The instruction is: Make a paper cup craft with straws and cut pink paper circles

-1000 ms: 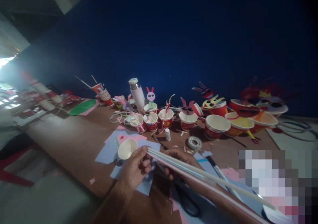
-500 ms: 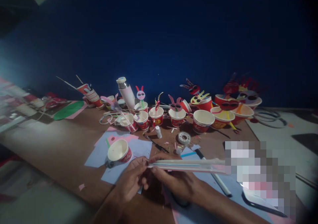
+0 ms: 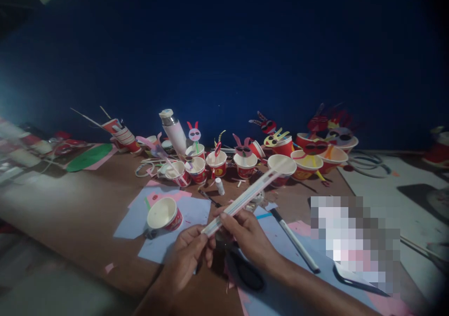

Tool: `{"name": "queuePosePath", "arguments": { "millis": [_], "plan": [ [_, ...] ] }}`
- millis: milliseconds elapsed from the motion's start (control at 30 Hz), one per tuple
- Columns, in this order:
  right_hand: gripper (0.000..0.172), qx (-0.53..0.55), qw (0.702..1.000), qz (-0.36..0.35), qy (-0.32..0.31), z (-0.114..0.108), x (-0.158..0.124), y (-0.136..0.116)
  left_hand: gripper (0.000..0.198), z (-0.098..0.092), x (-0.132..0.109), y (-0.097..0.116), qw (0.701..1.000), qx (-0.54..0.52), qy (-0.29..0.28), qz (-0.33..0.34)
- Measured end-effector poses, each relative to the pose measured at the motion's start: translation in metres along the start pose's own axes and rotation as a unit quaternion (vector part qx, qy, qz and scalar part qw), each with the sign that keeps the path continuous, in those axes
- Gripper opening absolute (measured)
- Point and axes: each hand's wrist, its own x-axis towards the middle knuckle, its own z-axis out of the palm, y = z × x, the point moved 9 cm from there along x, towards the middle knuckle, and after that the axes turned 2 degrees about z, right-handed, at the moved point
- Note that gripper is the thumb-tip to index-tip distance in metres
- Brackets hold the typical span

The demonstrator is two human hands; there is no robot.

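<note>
Between both hands is a slim, clear plastic packet of what look like straws [image 3: 249, 192], pale with blue and pink streaks. My left hand [image 3: 187, 253] is closed with its fingertips at the packet's near end. Further up, my right hand [image 3: 250, 234] pinches it under the thumb. The packet slants away to the upper right, its far end in front of a red paper cup [image 3: 281, 165]. A black looped handle [image 3: 250, 276], apparently of scissors, lies under my right wrist. Left of my hands, a paper cup [image 3: 164, 214] leans on pale blue paper [image 3: 129, 218].
Paper cups with rabbit-like paper faces [image 3: 243, 159] line the back, beside a flask [image 3: 173, 131]. A capped marker [image 3: 296, 243], a small white bottle [image 3: 220, 186] and a tape roll [image 3: 258, 197] lie nearer. A pixelated patch [image 3: 351, 236] hides something at right.
The packet has swung from nearly level, pointing right, to a slant with its far end raised toward the back cups. My right hand has turned with it. The view has shifted slightly right.
</note>
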Motion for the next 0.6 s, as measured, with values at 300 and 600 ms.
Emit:
{"name": "queuePosePath", "arguments": {
  "millis": [300, 600],
  "plan": [
    [0.030, -0.062, 0.994, 0.055, -0.076, 0.019, -0.007, 0.037, 0.032, -0.005, -0.019, -0.029, 0.983, 0.171, -0.059, -0.031],
    [0.030, -0.145, 0.984, 0.059, -0.080, 0.022, -0.010, 0.042, 0.038, -0.009, -0.026, -0.031, 0.963, 0.269, -0.013, 0.011]
  ]
}}
